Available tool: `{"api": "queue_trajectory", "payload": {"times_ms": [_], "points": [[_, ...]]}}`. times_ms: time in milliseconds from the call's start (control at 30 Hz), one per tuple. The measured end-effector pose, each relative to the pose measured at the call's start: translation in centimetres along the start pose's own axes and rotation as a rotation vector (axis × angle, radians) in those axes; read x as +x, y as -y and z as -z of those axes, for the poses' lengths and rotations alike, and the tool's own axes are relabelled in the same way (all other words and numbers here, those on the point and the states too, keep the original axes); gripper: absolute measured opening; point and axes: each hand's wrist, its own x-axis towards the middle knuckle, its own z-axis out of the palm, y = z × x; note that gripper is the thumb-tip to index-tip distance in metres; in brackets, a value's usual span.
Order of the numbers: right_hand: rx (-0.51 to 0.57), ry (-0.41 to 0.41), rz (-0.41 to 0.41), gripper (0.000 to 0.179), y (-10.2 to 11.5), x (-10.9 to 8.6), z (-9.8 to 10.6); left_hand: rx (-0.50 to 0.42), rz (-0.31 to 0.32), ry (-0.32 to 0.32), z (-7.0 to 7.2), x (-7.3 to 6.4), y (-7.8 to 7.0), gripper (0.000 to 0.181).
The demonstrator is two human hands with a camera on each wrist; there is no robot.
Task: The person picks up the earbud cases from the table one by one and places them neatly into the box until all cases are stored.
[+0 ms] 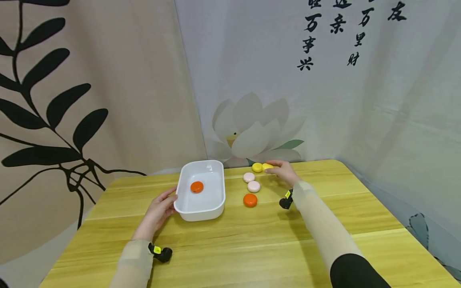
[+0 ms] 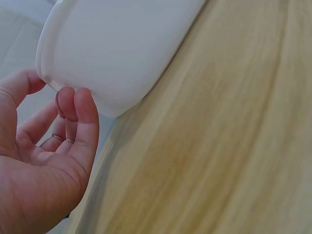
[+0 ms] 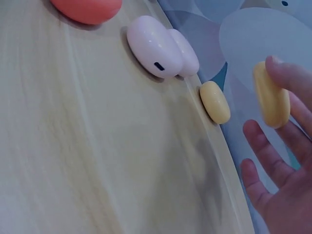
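Left hand [image 1: 160,211] grips a white dish [image 1: 202,215] holding an orange disc [image 1: 197,187]; beside it, on the bench [image 1: 234,256], lie another orange disc [image 1: 250,200], two pink discs [image 1: 253,186] and a yellow disc [image 1: 257,167]; right hand [image 1: 284,172] pinches a second yellow disc [image 3: 270,97].

White dish [image 1: 203,216]: one, near far edge of table [image 1: 252,252]. Orange discs [image 1: 250,200]: two, one inside dish, one on table. Pale pink discs [image 1: 253,186]: two. Yellow discs [image 1: 257,167]: two, by far edge.
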Motion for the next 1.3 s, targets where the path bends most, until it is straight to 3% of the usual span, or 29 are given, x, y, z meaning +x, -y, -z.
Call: {"api": "queue_trajectory", "payload": {"times_ms": [400, 900, 1300], "points": [[-0.041, 0.006, 0.040, 0.055, 1.3, 0.2, 0.6, -0.004, -0.002, 0.006, 0.0, -0.2, 0.0, 0.056], [-0.010, 0.036, 0.075, 0.056, 3.1, 0.8, 1.0, -0.013, 0.007, 0.006, 0.0, 0.1, 0.1, 0.056], [-0.036, 0.055, 0.089, 0.059, 4.1, 0.8, 0.9, -0.006, -0.034, 0.014, -0.1, -0.1, 0.3, 0.058]]}}
